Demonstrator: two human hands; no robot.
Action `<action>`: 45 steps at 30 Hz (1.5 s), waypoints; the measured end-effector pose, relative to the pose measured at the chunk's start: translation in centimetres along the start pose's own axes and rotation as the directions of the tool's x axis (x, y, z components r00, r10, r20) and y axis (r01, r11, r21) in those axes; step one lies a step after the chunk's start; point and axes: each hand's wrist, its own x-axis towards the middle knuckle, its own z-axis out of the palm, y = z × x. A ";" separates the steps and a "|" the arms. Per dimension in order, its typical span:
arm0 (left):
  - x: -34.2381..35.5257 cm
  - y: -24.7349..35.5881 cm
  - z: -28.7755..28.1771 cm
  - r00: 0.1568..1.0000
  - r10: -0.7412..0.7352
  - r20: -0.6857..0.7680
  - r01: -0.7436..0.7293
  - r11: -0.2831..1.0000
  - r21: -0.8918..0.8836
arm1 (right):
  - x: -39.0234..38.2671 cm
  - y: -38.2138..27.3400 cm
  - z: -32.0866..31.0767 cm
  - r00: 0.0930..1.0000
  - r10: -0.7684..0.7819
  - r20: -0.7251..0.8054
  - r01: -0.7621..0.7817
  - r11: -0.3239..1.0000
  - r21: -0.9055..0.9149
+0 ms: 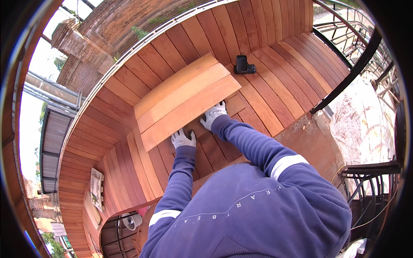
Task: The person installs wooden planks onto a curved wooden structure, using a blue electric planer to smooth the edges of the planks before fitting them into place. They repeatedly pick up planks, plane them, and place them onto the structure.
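Observation:
A wide, lighter-toned wooden panel [189,101] with seams between its boards lies aslant in front of me, its far side against the slatted backrest. My left hand [183,139], in a pale work glove, is at the panel's near edge, thumb apart and fingertips partly hidden at the wood. Farther right along that edge is my right hand [214,115], gloved the same way, its fingers also closed on the rim. Below the panel, the reddish-brown slats of the bench seat [211,150] show, with a smaller piece of wood [235,104] by my right wrist.
Beyond the panel's right corner, a black device in a stand [244,65] sits on the bench. The slatted backrest [172,56] curves around the far side and left. A pale wooden frame [96,189] rests at lower left. Dark metal railings [365,90] stand at right.

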 end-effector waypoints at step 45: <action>6.4 3.1 -2.6 0.940 0.308 0.145 -0.321 0.944 0.074 | -3.5 -0.6 0.9 0.998 0.007 -0.059 -0.002 0.995 0.096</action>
